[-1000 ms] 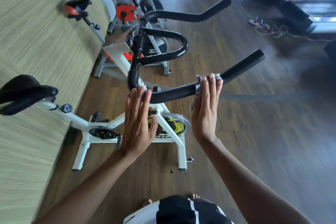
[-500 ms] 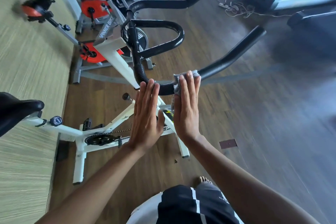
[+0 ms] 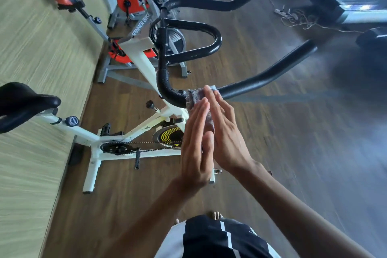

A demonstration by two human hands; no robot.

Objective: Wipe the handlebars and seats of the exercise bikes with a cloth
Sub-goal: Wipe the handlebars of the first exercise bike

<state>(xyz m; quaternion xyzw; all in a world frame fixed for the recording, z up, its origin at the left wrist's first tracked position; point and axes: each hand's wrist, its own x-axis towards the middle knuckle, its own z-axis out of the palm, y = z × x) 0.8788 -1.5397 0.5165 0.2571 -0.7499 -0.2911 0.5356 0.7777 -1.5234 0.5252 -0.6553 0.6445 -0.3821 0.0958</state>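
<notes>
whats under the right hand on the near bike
A grey cloth, draped over the black handlebar, pressed by the right hand. The bar beneath the cloth is hidden; the left hand covers part of the cloth.

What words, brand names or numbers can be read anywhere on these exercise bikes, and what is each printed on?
"SPINNER BIKE": letters along the grey slanted frame tube of the exercise bike with the orange flywheel.
Dark round knob below the near black saddle: pale marking, too small to read.
Yellow curved stripes on the near white bike: pattern only, no letters.
Nothing else is readable.
</notes>
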